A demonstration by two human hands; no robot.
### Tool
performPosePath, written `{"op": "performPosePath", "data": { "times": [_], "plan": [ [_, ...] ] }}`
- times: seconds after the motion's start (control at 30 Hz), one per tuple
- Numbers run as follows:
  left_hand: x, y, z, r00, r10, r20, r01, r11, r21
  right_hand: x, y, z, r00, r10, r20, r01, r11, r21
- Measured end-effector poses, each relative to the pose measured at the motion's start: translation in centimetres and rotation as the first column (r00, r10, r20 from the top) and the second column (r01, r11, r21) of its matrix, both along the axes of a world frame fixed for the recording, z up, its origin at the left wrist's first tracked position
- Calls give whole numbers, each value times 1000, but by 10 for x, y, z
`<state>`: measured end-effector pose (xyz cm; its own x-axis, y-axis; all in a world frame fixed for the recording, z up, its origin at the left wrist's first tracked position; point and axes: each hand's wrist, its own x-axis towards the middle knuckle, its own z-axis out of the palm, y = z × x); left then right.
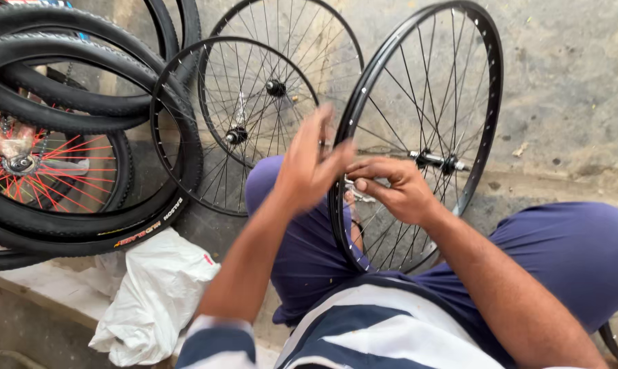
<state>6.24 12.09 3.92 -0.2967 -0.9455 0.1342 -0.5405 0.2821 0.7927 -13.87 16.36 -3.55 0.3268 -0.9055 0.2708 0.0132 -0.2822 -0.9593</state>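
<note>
Noted black wheel rim [418,130] at frame centre: metal, semi-gloss, thin bright steel spokes. I saw tyres [83,75] upper left: matt black rubber, knobbly tread. Red spokes [56,171] at left looked glossy. White bag [152,294] lower left: crinkled thin plastic. Blue shorts [568,253] lower right: smooth cloth. Wall [568,68] upper right: rough, stained concrete.

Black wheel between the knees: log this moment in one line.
left hand: on rim | right hand: pinching small metal tool at rim | black wheel: upright
</note>
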Motion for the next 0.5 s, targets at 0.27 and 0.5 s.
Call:
{"op": "performPosePath", "data": {
  "times": [0.27,0.5],
  "plan": [
    [-24,-78,-34,919,124,375,-84,989,-122,13,-13,-25,993,86,-75,-88,996,-32],
    [-5,-67,-56,970,225,93,-232,969,82,59,5,-38,780,-126,-613,90,992,-89]
  ]
}}
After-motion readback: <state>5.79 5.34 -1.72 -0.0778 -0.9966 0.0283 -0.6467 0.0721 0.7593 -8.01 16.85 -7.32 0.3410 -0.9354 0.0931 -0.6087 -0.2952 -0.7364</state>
